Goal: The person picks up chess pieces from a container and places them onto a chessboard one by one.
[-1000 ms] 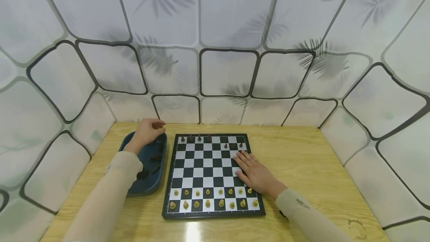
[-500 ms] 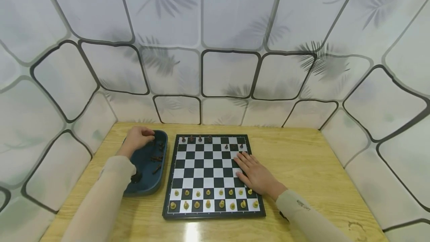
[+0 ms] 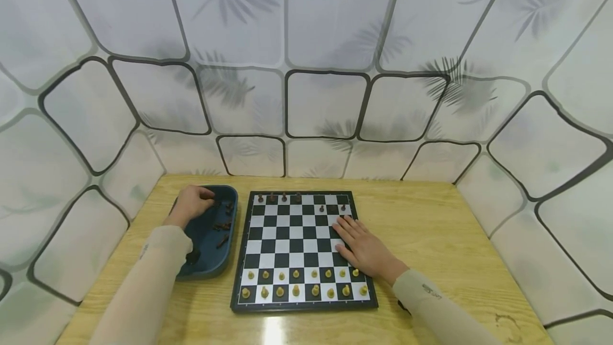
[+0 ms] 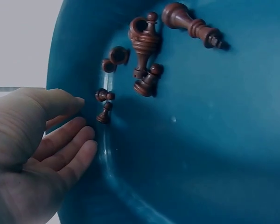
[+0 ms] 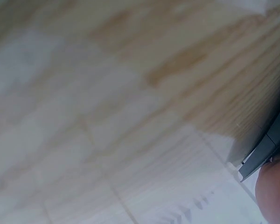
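On the near side of the right hand, two rows of yellowish chess pieces were left as they had been a second earlier on the chessboard, which was placed between the hands. The right hand, likewise unshifted, was laid flat over the board's right edge, with straight, slightly spread fingers. The left hand, seen beyond the far rim of the blue tray a second before, had been lowered over that tray's far-left part; little had been altered in the last half second. Its fingers were loosely bent and the thumb was held apart, the index finger being partly hidden.

Just beyond those fingertips, in the left wrist view, two dark brown pawns were laid on their sides at the foot of the tray wall. The nearer pawn was pointed head-first toward the other, while the second pawn was turned with its head away from the hand. Farther out, a dark brown king was laid slantwise, its crown directed away from the fingers. Beyond the right hand, more dark pieces were stood along the board's far side.
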Action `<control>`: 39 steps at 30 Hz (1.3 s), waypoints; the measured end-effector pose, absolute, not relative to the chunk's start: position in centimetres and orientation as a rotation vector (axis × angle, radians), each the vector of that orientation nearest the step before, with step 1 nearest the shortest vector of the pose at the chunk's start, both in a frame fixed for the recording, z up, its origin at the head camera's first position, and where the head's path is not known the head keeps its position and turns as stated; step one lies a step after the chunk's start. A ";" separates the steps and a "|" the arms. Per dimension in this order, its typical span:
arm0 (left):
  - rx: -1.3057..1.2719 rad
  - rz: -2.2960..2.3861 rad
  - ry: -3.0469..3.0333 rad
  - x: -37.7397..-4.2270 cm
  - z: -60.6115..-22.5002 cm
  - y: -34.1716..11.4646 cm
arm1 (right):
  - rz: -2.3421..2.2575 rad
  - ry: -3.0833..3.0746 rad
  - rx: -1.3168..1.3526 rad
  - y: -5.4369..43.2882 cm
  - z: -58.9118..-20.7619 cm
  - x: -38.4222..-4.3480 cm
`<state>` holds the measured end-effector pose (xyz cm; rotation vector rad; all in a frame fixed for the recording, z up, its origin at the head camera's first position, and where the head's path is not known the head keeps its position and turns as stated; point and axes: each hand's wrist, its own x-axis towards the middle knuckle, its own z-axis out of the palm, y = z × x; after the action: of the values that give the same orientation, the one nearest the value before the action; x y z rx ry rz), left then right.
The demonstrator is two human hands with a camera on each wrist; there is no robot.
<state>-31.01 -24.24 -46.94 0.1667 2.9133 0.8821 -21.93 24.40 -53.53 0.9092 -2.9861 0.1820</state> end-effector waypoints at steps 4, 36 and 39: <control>0.162 0.827 2.893 -31.0 -47.0 -24.3 | 0.190 -2.981 0.915 24.4 -53.5 -21.9; 0.186 0.673 2.975 -30.7 -48.1 -24.0 | 0.188 -2.997 0.906 24.4 -53.7 -22.2; 0.180 0.691 2.974 -30.7 -48.2 -24.1 | 0.186 -2.986 0.914 24.4 -53.8 -22.1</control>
<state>-30.70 -24.06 -48.16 0.1796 2.9738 0.6908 -22.14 24.44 -53.76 0.9138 -2.9860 0.1864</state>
